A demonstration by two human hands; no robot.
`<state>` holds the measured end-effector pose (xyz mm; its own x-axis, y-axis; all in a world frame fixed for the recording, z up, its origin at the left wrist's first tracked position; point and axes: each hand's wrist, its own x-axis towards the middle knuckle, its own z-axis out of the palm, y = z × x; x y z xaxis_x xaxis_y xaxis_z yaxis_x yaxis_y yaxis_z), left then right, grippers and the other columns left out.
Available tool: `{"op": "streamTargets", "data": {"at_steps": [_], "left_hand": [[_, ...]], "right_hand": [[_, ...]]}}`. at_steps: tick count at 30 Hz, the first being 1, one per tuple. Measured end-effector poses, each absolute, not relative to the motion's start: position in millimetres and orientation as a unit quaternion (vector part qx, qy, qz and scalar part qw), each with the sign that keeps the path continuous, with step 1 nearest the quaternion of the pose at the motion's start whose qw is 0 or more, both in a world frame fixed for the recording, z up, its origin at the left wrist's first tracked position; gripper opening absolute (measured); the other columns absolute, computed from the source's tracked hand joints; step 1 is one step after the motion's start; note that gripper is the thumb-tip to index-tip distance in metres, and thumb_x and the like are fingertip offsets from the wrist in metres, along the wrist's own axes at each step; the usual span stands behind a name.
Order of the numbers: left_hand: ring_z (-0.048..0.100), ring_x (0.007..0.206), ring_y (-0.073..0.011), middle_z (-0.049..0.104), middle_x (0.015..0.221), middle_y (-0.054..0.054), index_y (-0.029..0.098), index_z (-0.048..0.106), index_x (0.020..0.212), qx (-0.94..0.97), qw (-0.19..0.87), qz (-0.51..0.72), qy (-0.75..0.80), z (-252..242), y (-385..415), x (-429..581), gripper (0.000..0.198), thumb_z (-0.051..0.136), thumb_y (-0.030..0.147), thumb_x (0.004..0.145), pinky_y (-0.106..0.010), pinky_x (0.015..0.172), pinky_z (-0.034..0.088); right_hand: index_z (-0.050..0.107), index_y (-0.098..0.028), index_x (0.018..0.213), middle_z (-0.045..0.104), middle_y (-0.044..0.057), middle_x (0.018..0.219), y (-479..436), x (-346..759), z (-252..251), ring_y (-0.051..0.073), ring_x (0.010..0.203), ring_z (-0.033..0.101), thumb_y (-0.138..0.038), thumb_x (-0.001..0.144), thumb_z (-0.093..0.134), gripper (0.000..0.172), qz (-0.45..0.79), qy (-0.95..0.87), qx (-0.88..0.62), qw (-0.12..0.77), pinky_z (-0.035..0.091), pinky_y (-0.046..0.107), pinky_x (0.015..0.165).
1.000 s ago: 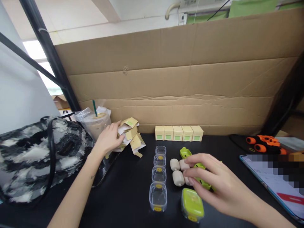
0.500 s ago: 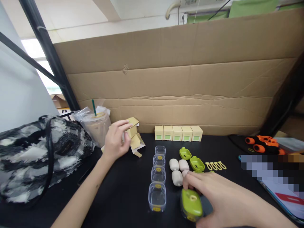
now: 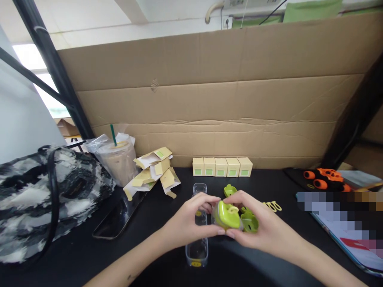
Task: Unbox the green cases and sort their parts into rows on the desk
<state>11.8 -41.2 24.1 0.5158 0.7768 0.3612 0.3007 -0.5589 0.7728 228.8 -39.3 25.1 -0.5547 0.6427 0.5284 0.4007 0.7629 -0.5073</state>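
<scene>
My left hand (image 3: 191, 219) and my right hand (image 3: 263, 219) hold a small green-lidded container (image 3: 227, 215) between them, fingers and thumbs on its sides. A pale yellow loop sits on its lid, and the base is clear. The container is tilted above the black table. Below and beside my left hand stands a row of clear plastic cups (image 3: 196, 253), partly covered by it. Next to my right hand lie green lids (image 3: 250, 224) and pale yellow loops (image 3: 274, 206). The white rounded pieces are hidden behind my hands and the container.
Several small yellow boxes (image 3: 221, 167) line the cardboard wall (image 3: 209, 103). Opened boxes (image 3: 155, 169) are heaped at the left, near a phone (image 3: 115, 219), a bagged drink (image 3: 118, 163) and a black-and-white bag (image 3: 80, 187). An orange toy car (image 3: 327, 178) stands at the right.
My left hand has left the heap of opened boxes and come right to the container. My right hand has raised the container from the table, and both hands now hold it.
</scene>
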Motion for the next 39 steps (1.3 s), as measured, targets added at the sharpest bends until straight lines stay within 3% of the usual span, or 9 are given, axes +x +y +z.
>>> {"op": "streamTargets", "data": {"at_steps": [4, 8, 13, 22, 31, 36, 39], "left_hand": [[0.060, 0.088, -0.0180, 0.063, 0.103, -0.006, 0.020, 0.058, 0.111, 0.798, 0.353, 0.350, 0.341, 26.9, -40.4, 11.6, 0.048, 0.076, 0.024, 0.067, -0.034, 0.081, 0.051], [0.061, 0.082, -0.0164, 0.066, 0.095, -0.005, 0.016, 0.058, 0.108, 0.763, 0.394, 0.371, 0.354, 27.8, -39.0, 10.6, 0.044, 0.074, 0.027, 0.068, -0.031, 0.077, 0.051], [0.059, 0.078, -0.0163, 0.066, 0.091, -0.005, 0.016, 0.060, 0.105, 0.783, 0.326, 0.372, 0.377, 25.8, -38.9, 11.2, 0.044, 0.075, 0.027, 0.065, -0.031, 0.074, 0.050], [0.059, 0.077, -0.0164, 0.067, 0.091, -0.005, 0.015, 0.063, 0.105, 0.788, 0.282, 0.381, 0.393, 34.5, -44.0, 16.4, 0.046, 0.075, 0.027, 0.063, -0.031, 0.074, 0.051], [0.059, 0.079, -0.0170, 0.065, 0.093, -0.006, 0.014, 0.063, 0.106, 0.792, 0.259, 0.360, 0.420, 31.8, -39.9, 13.0, 0.044, 0.071, 0.025, 0.064, -0.033, 0.076, 0.051], [0.060, 0.083, -0.0159, 0.061, 0.098, -0.007, 0.016, 0.049, 0.120, 0.784, 0.233, 0.388, 0.425, 35.9, -19.7, -11.7, 0.054, 0.062, 0.023, 0.068, -0.036, 0.080, 0.052], [0.063, 0.084, -0.0156, 0.059, 0.105, -0.008, 0.016, 0.049, 0.115, 0.781, 0.210, 0.365, 0.461, 36.7, -0.1, -37.9, 0.047, 0.058, 0.025, 0.070, -0.036, 0.082, 0.052]], "right_hand": [[0.052, -0.027, 0.110, 0.063, 0.002, 0.101, -38.8, 226.8, 18.7, 0.019, 0.092, 0.062, -0.019, 0.075, 0.066, 0.039, 0.180, -0.855, -0.304, 0.381, 0.052, 0.033, 0.080], [0.058, -0.026, 0.109, 0.065, 0.004, 0.101, -36.4, 220.4, 13.3, 0.019, 0.090, 0.065, -0.033, 0.083, 0.061, 0.027, 0.270, -0.798, -0.304, 0.444, 0.056, 0.030, 0.074], [0.067, -0.021, 0.089, 0.068, 0.009, 0.104, -35.6, 211.7, 9.5, 0.022, 0.090, 0.068, -0.040, 0.085, 0.060, 0.020, 0.358, -0.730, -0.314, 0.490, 0.058, 0.031, 0.070], [0.054, -0.022, 0.091, 0.065, 0.010, 0.109, -43.2, 207.9, -0.4, 0.022, 0.104, 0.063, -0.037, 0.095, 0.043, 0.018, 0.316, -0.724, -0.323, 0.521, 0.054, 0.038, 0.084], [0.056, -0.023, 0.086, 0.068, 0.007, 0.097, -30.7, 212.2, -1.9, 0.019, 0.089, 0.067, -0.041, 0.091, 0.050, 0.020, 0.357, -0.675, -0.314, 0.564, 0.057, 0.029, 0.073], [0.056, -0.023, 0.087, 0.068, 0.006, 0.094, -24.9, 223.8, 9.1, 0.018, 0.077, 0.068, -0.040, 0.091, 0.051, 0.018, 0.402, -0.601, -0.328, 0.608, 0.058, 0.027, 0.063], [0.057, -0.023, 0.083, 0.068, 0.006, 0.094, -23.6, 228.7, 15.7, 0.019, 0.078, 0.067, -0.043, 0.086, 0.057, 0.021, 0.424, -0.562, -0.327, 0.631, 0.057, 0.029, 0.062]]}}
